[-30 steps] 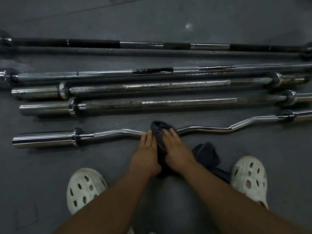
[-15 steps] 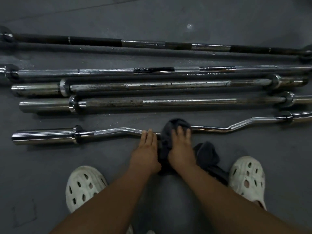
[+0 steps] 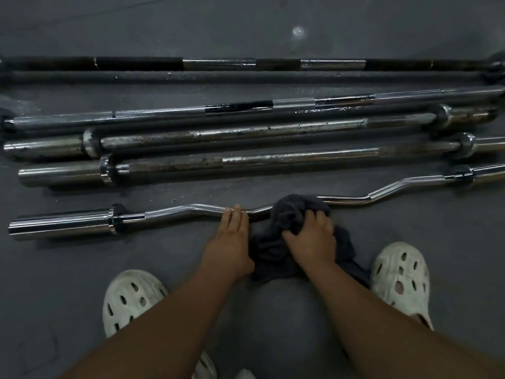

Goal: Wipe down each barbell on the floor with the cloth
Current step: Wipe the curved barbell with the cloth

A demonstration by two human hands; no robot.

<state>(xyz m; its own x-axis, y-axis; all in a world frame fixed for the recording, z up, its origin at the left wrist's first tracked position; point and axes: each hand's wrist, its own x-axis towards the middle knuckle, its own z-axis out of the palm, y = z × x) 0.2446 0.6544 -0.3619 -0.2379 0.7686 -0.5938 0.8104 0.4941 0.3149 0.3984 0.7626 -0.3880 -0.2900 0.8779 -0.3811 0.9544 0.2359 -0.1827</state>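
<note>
Left hand (image 3: 229,239) flat, fingers (image 3: 235,216) straight on the curl bar (image 3: 177,210) — right hand (image 3: 311,237) fingers clutch the cloth (image 3: 289,214).

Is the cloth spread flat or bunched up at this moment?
Bunched up. The dark cloth sits as a crumpled wad over the curved bar, with the right hand gripping its folds.

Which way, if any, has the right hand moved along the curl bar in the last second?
Yes. The right hand and cloth slid rightward along the curl bar, away from its left collar, which stayed put; the left hand held its spot.
</note>
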